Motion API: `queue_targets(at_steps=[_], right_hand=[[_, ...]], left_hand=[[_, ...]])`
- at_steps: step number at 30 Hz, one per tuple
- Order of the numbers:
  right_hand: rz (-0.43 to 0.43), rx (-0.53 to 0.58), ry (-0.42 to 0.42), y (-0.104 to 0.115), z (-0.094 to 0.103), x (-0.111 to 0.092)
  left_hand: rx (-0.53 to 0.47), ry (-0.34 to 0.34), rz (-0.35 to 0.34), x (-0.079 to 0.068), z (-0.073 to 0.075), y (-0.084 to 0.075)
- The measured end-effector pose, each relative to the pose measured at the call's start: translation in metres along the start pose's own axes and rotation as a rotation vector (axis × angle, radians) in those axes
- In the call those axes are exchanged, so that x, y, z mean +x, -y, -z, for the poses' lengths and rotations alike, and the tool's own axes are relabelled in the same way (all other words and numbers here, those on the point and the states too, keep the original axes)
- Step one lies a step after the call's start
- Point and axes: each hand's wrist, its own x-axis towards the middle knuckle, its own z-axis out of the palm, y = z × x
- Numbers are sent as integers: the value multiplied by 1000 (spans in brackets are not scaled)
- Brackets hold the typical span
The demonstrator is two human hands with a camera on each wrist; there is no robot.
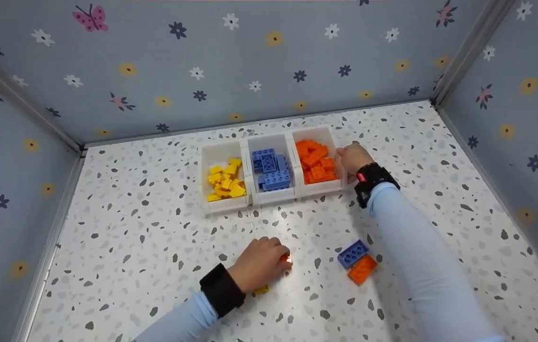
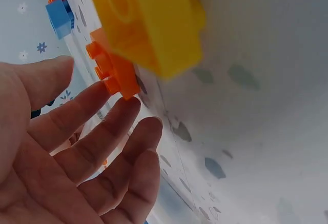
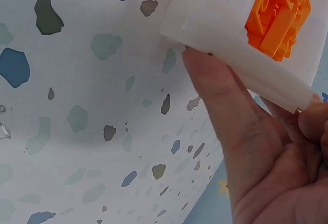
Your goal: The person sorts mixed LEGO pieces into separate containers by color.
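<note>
Beside an orange brick (image 1: pixel 288 259) on the speckled table is my left hand (image 1: pixel 262 263). In the left wrist view its loosely bent fingertips touch the studded orange brick (image 2: pixel 120 70), the thumb standing apart. A yellow brick (image 1: pixel 262 289) lies partly hidden under that hand and looms large in the left wrist view. My right hand (image 1: pixel 355 156) grips the right side of a white bin (image 1: pixel 323 187) of orange bricks (image 1: pixel 315 159). The right wrist view shows the thumb against the bin's wall (image 3: pixel 225 65) and the fingers curled at its far corner.
Joined side by side with that bin are a middle bin (image 1: pixel 276 195) of blue bricks and a left bin (image 1: pixel 226 204) of yellow bricks. A blue brick (image 1: pixel 353 253) and an orange brick (image 1: pixel 363 269) lie together near the right forearm. Flowered panels (image 1: pixel 250 57) enclose the table.
</note>
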Motion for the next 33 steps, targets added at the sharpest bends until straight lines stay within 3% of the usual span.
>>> queue_targets(at_steps=[3, 11, 16, 19, 23, 28, 33], right_hand=[[-23, 32, 2, -1, 2, 1], [3, -32, -14, -3, 7, 7], [20, -35, -6, -1, 9, 5], [54, -101, -6, 1, 10, 2], [43, -122, -5, 1, 9, 1], [-11, -38, -5, -2, 5, 3], [-21, 2, 8, 0, 0, 3]], left_hand=[[-2, 18, -3, 1, -1, -1], [0, 29, 8, 9, 1, -1], [-21, 0, 14, 28, 14, 2], [-2, -60, 21, 53, 28, 3], [36, -130, 61, 100, 49, 5], [103, -168, 102, 158, 66, 6], [238, -191, 144, 195, 72, 12]])
